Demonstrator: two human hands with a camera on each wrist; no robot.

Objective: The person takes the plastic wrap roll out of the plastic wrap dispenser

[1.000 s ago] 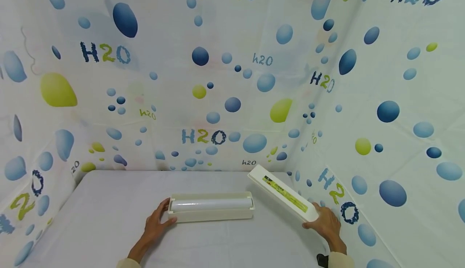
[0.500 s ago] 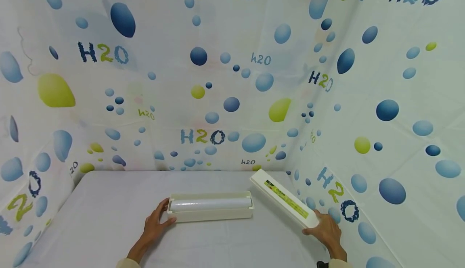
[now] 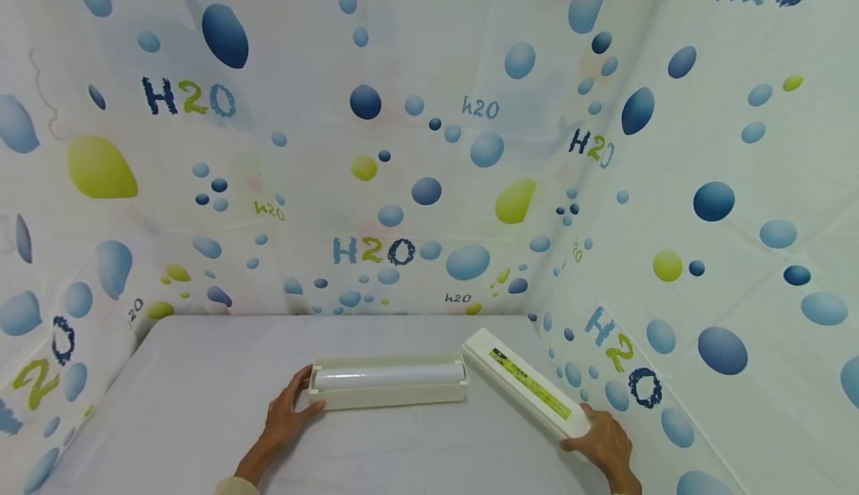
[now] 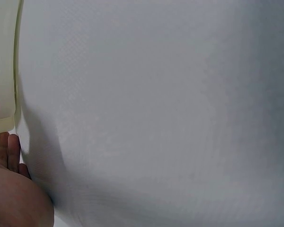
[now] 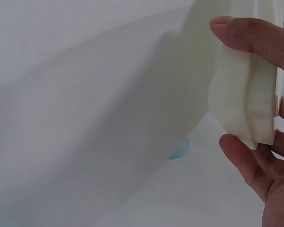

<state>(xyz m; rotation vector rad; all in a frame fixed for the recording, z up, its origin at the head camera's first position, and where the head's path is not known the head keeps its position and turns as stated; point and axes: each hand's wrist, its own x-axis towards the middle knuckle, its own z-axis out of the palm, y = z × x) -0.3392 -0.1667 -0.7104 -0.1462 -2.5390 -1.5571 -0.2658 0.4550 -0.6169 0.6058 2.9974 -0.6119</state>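
Observation:
A long cream box (image 3: 392,398), like a cling film dispenser, stands on the white-covered table with a shiny roll of film (image 3: 389,377) inside it. At its left end my left hand (image 3: 287,413) grips the box, thumb at the front and fingers at the back. The left wrist view shows only part of the box (image 4: 4,61) and of that hand. To the right, my right hand (image 3: 605,439) holds one end of the long cream lid (image 3: 523,379), which slants and bears a yellow-green label. In the right wrist view, thumb and fingers clasp the lid's end (image 5: 231,90).
White cloth (image 3: 416,450) covers the table. Behind it and along both sides rise white sheets (image 3: 309,55) printed with blue and green drops and H2O lettering. The right-hand sheet (image 3: 738,271) is close beside the right hand.
The right hand and the lid have come down slightly, and the lid's far end has dropped towards the table. The left hand and the box stay in place.

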